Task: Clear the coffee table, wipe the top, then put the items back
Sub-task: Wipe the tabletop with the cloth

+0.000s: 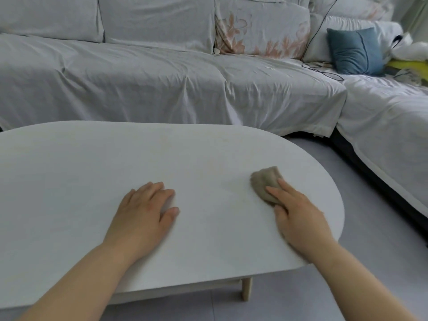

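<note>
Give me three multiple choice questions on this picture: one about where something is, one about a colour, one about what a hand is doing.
1. Where is the brown cloth? A on the floor; B on the coffee table, near its right rounded end; C on a shelf.
2. What colour is the small cushion on the sofa? A red; B black; C blue.
3. What is the left hand doing? A resting flat on the coffee table, holding nothing; B gripping a cup; C raised in the air.
Answers: B, the cloth lies on the coffee table under the fingers of the right hand; C, the cushion is plainly blue; A, the left hand lies flat with fingers straight and nothing in it.
</note>
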`<state>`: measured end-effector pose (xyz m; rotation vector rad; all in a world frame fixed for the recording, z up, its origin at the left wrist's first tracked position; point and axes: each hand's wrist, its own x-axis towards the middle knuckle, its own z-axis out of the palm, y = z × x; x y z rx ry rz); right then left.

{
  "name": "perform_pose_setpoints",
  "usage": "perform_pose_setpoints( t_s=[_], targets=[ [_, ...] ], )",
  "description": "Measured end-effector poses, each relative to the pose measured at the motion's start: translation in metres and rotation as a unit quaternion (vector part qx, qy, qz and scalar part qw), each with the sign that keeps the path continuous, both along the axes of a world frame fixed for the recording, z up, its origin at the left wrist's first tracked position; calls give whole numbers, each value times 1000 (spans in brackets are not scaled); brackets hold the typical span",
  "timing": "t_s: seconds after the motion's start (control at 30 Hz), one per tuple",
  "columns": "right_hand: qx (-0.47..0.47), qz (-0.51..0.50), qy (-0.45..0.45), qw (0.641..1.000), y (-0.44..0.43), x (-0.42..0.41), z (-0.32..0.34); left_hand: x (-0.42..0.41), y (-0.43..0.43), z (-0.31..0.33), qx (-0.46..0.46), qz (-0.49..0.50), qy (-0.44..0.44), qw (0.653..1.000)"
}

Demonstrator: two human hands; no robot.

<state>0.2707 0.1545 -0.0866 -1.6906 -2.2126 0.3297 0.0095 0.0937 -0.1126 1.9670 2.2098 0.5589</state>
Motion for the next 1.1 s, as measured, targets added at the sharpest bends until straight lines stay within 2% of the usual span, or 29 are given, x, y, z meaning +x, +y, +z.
perform_pose_setpoints(
  t_s=[0.2,0.47,0.7,1.0,1.1],
  targets=[
    [-14,-99,2,995,20,41,2,1,0,0,4,7,6,1000],
    [13,-111,3,994,35,40,0,-1,-1,1,4,4,-10,1000],
    [20,-108,-48,993,32,39,-2,0,-2,4,12,7,-25,1000],
    [114,-128,-33,985,26,36,-11,-1,-5,3,35,15,-46,998],
    [134,-118,5,984,24,34,-13,0,-6,2,51,30,-48,997]
  ],
)
